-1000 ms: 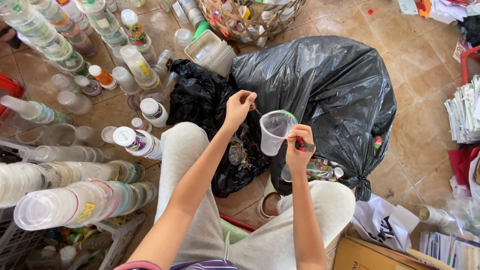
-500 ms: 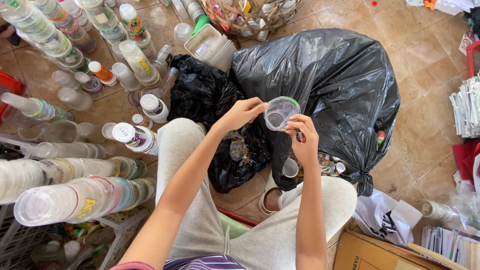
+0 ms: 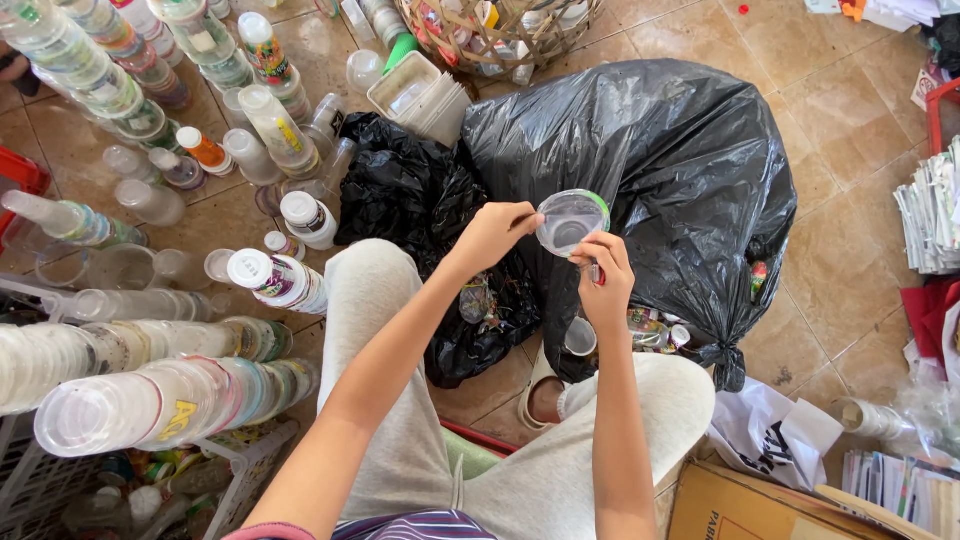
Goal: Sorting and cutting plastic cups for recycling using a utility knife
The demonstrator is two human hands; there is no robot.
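Observation:
A clear plastic cup (image 3: 570,221) with a green-edged rim is held up in front of me, its mouth turned toward the camera. My right hand (image 3: 603,277) grips the cup from below and also holds a small red tool. My left hand (image 3: 492,233) pinches the cup's rim at its left side. Both hands hover above a small open black bag (image 3: 420,215) between my knees, next to a large full black bag (image 3: 665,170).
Long stacks of nested clear cups (image 3: 130,400) lie at the left beside several upright cup stacks (image 3: 270,110). A woven basket (image 3: 500,30) sits at the top. Paper piles (image 3: 930,210) lie right, and a cardboard box (image 3: 760,505) is at bottom right.
The cup was upright a second ago. It has tipped so its mouth faces the camera, and my left hand has moved from above the cup onto its rim.

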